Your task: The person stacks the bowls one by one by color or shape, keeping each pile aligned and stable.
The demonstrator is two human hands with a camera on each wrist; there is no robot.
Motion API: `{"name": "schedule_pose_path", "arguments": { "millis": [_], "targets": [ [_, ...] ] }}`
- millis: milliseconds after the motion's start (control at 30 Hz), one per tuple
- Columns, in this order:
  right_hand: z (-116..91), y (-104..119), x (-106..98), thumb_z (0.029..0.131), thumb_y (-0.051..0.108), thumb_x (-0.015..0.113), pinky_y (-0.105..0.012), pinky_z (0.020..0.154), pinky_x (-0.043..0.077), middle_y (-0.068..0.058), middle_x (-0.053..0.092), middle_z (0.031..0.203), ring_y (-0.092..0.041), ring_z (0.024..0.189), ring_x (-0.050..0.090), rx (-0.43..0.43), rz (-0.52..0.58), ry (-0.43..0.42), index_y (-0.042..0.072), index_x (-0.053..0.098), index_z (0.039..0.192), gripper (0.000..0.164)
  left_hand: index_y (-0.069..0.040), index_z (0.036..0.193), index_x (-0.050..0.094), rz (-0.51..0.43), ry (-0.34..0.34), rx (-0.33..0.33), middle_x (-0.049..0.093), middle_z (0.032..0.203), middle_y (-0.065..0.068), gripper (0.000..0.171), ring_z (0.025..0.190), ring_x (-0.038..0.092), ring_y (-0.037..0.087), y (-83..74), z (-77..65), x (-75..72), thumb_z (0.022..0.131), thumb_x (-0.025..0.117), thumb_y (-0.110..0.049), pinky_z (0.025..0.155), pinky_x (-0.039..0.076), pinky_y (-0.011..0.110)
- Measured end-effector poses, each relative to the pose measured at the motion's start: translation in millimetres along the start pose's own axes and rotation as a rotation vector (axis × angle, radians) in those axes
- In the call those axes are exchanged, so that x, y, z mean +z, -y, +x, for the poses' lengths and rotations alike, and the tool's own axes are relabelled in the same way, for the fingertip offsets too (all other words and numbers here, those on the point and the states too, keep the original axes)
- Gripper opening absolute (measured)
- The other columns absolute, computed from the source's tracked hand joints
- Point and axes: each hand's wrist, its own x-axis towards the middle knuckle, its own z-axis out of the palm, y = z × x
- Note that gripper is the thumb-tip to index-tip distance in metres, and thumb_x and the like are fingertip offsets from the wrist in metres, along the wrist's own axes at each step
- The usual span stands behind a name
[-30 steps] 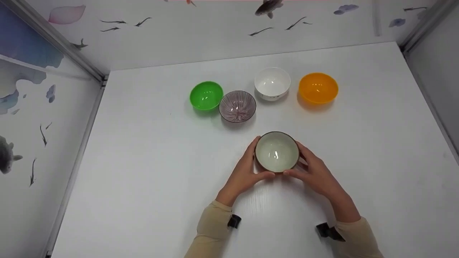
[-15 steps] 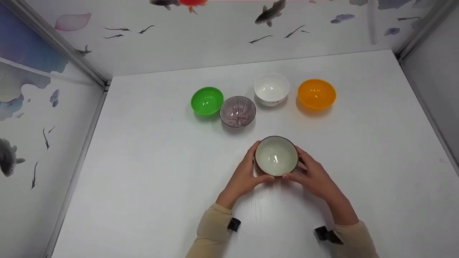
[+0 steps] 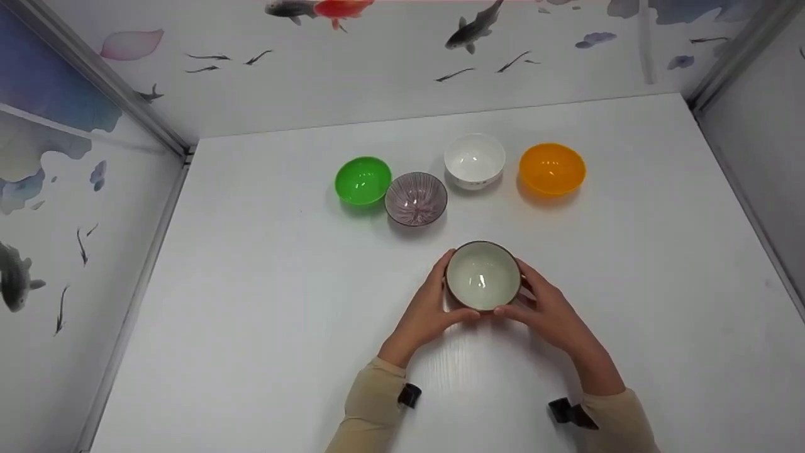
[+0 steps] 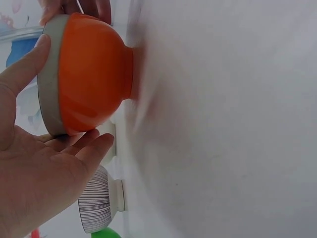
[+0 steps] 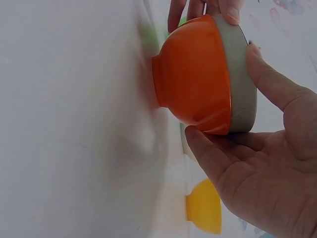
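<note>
Left hand point(image 3: 429, 308) and right hand point(image 3: 549, 309), fingers curled, grip the orange-and-grey bowl point(image 3: 483, 277) between them, purple-streaked bowl point(image 3: 416, 199) beyond!

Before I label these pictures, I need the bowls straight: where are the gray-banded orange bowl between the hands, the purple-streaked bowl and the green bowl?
Gray-banded orange bowl point(image 4: 91, 74): left wrist view, outer wall.
Purple-streaked bowl point(image 3: 416, 199): head view, inner surface.
Green bowl point(image 3: 363, 181): head view, inner surface.

Upright bowl point(image 3: 483, 277), orange below, grey band above, pale inside
</note>
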Motion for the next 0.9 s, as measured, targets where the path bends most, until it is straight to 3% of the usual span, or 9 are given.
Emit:
{"name": "schedule_pose_path", "arguments": {
  "millis": [367, 900],
  "targets": [
    [0.1, -0.9, 0.4, 0.086, 0.030, 0.079, -0.054, 0.113, 0.038, -0.020, 0.030, 0.161, -0.047, 0.144, 0.036, 0.002, 0.001, -0.005, 0.003, 0.024, 0.157, 0.094, -0.010, 0.160, 0.014, 0.001, 0.005, -0.019, 0.024, 0.166, 0.007, 0.110, 0.154, 0.024, 0.023, -0.7, 0.3, -0.9, 0.079, 0.084, -0.031, 0.125, 0.027, 0.042],
    [0.2, -1.6, 0.3, 0.086, 0.030, 0.079, -0.056, 0.113, 0.038, -0.023, 0.030, 0.160, -0.048, 0.144, 0.036, 0.005, 0.002, -0.008, 0.000, 0.022, 0.157, 0.096, -0.009, 0.159, 0.017, -0.017, 0.008, 0.012, 0.028, 0.165, 0.008, 0.104, 0.152, 0.029, 0.025, 1.6, -0.4, -5.0, 0.080, 0.083, -0.028, 0.122, 0.034, 0.042]
  ]
}}
